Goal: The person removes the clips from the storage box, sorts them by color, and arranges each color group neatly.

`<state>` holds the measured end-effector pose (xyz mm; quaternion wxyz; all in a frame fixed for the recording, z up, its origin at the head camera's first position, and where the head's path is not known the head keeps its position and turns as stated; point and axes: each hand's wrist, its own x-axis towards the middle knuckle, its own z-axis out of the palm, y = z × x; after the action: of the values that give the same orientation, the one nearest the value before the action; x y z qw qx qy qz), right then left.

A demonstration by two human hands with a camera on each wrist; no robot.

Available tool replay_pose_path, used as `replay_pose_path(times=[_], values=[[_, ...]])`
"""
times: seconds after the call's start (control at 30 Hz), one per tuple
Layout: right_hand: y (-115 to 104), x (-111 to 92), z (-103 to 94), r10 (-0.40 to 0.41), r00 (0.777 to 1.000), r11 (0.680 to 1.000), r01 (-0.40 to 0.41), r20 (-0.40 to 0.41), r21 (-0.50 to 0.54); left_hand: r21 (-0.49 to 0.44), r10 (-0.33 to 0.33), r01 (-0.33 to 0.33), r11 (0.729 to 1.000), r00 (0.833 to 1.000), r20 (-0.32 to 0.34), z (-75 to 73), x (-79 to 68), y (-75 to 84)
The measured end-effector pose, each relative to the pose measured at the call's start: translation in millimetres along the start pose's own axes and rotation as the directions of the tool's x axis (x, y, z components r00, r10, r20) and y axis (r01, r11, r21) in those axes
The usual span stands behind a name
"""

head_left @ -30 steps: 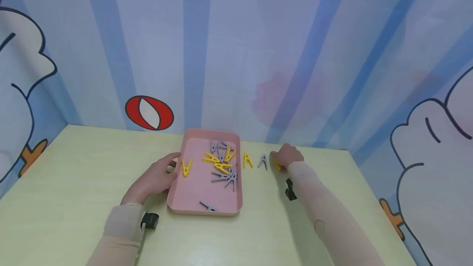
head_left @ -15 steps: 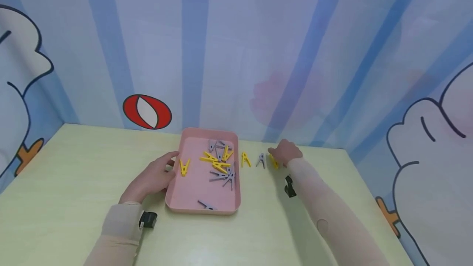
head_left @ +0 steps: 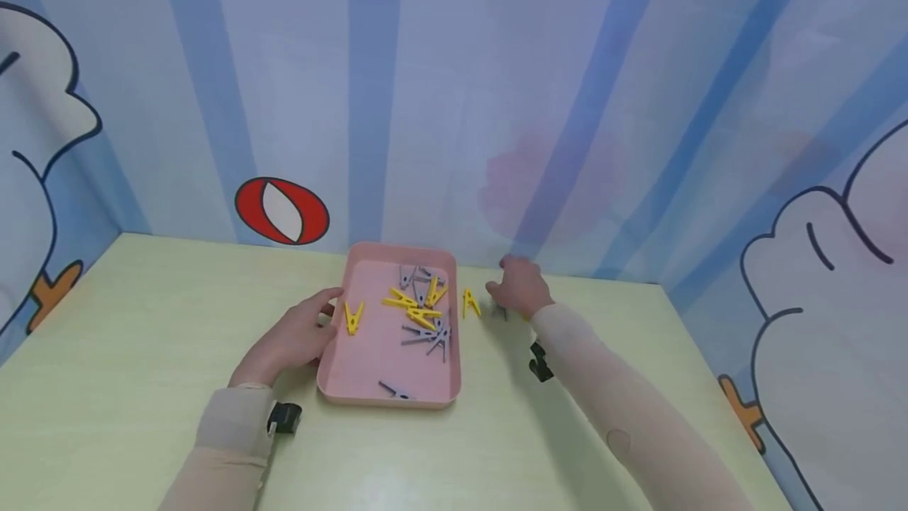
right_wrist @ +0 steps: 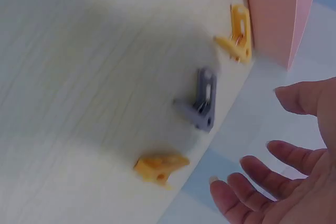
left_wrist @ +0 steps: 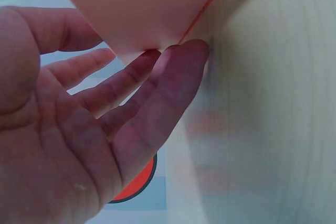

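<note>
My left hand (head_left: 294, 340) rests against the outer left wall of the pink tray (head_left: 369, 377), its fingers loosely bent. In the left wrist view the fingertips touch the tray's wall and lower edge. My right hand (head_left: 521, 288) hovers, fingers spread and holding nothing, above a grey clothespin (right_wrist: 206, 100), which it partly hides in the head view. Left of that stands a yellow clothespin (head_left: 471, 303), beside the tray. Another yellow clothespin (right_wrist: 157, 167) is at the other end of this row, mostly covered by the hand in the head view.
Several yellow and grey clothespins lie mixed in the tray, mostly to its right; one grey clothespin (head_left: 396, 390) lies near its front wall. A patterned blue backdrop (head_left: 447, 101) rises behind the pale table (head_left: 454, 464).
My right hand has let go of the yellow clothespin at the row's right end and moved left over the grey one. The left hand stays at the tray.
</note>
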<state>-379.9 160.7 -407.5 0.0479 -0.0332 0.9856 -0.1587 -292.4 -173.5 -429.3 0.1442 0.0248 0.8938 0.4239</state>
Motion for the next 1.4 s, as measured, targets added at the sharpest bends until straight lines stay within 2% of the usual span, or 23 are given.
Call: replay_pose_path(times=[0.17,0.33,0.43,0.57,0.73,0.8,1.03,1.3,1.4], values=[[-21,-9,6.9,-0.163,0.987,0.986,0.163,-0.014,-0.019,-0.004,0.004,-0.004,1.000,1.000,0.004,-0.5,1.8,0.4],[-38,-19,11.5,-0.339,0.941,0.941,0.339,-0.011,-0.010,-0.002,0.013,-0.013,1.000,1.000,0.002,-1.0,2.5,0.8],[-47,-24,14.5,-0.395,0.919,0.919,0.395,0.009,-0.003,0.001,0.007,-0.007,1.000,1.000,0.000,-1.1,1.4,0.9],[-58,-31,18.8,-0.433,0.900,0.897,0.436,0.050,-0.073,0.006,0.001,-0.001,1.000,1.000,0.004,-1.3,0.4,1.1],[-71,-41,23.6,-0.520,0.849,0.837,0.529,0.100,-0.137,0.021,0.009,-0.009,1.000,1.000,-0.001,-3.3,0.2,-0.2],[-74,-45,24.8,-0.535,0.836,0.821,0.548,0.123,-0.161,0.018,0.022,-0.022,1.000,1.000,-0.002,-3.5,0.7,-0.6],[-79,-50,30.5,-0.524,0.831,0.793,0.556,0.184,-0.250,0.026,0.033,-0.033,0.999,0.999,-0.004,-1.0,2.8,-0.5],[-87,-55,36.2,-0.556,0.799,0.716,0.600,0.227,-0.356,0.045,0.025,-0.024,0.999,1.000,-0.015,-0.6,2.1,-0.6],[-88,-56,39.9,-0.570,0.789,0.702,0.613,0.229,-0.363,0.045,0.024,-0.023,0.999,1.000,-0.014,-1.1,2.9,-1.1]])
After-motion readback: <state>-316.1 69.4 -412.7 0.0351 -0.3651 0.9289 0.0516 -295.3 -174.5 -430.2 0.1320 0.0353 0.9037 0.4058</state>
